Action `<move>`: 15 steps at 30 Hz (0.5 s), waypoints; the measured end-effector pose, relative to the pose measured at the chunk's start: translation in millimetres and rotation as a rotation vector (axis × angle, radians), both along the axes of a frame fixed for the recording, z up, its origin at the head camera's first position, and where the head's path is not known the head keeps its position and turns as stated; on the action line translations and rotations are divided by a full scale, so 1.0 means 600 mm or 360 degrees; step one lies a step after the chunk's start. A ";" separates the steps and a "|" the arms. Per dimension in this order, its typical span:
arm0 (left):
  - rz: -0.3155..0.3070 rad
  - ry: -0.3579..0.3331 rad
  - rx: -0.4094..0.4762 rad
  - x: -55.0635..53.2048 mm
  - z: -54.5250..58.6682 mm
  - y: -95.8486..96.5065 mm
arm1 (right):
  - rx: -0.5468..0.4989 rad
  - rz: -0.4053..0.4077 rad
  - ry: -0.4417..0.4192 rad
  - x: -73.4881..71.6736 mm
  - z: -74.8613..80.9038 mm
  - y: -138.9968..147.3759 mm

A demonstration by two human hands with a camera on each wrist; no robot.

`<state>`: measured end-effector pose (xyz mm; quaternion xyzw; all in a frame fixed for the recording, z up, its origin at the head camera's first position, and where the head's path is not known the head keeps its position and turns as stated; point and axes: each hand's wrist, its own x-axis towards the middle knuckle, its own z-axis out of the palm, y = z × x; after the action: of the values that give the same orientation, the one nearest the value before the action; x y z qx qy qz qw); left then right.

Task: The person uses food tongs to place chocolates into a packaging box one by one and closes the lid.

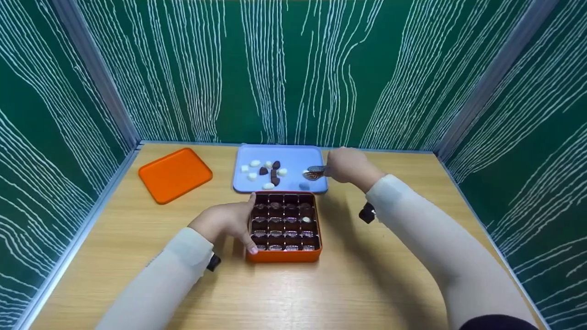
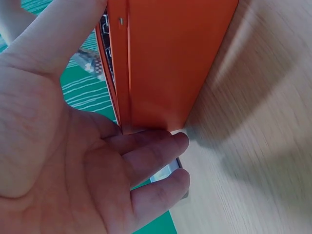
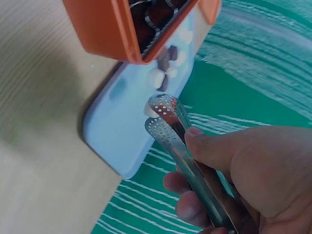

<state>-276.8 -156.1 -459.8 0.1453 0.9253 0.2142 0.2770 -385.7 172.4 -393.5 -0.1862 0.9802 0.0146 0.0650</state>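
Head: my left hand (image 1: 231, 220) clasps the orange box (image 1: 284, 256), right hand (image 1: 348, 166) grips tongs (image 1: 316, 175) above the blue tray (image 1: 293, 158). Left wrist: fingers (image 2: 153, 155) brace the box. Right wrist: white piece (image 3: 150, 111) by the tongs, likely light, slippery; best pinched mid-sides.

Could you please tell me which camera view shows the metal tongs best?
The right wrist view, where the tongs appear large, perforations clear. The head view shows them small; the left wrist view only a blurred part.

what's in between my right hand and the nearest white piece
Metal tongs, held in your right hand; their far ends reach the white piece. The right wrist view shows this, though whether they pinch it is unclear.
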 end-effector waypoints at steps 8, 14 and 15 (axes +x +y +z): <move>-0.0001 -0.0015 -0.0012 -0.001 0.002 0.002 | -0.0045 0.0217 0.0071 0.062 0.044 0.001; 0.0013 -0.0014 -0.0052 -0.001 0.006 0.005 | 0.0044 0.0395 0.0017 0.110 0.063 -0.021; 0.0013 -0.0015 -0.0055 -0.001 0.007 0.006 | 0.0078 0.0410 0.0007 0.117 0.064 -0.027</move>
<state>-277.4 -152.7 -455.5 0.1358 0.9282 0.2000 0.2830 -315.4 156.1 -355.1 -0.3089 0.9477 0.0473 0.0651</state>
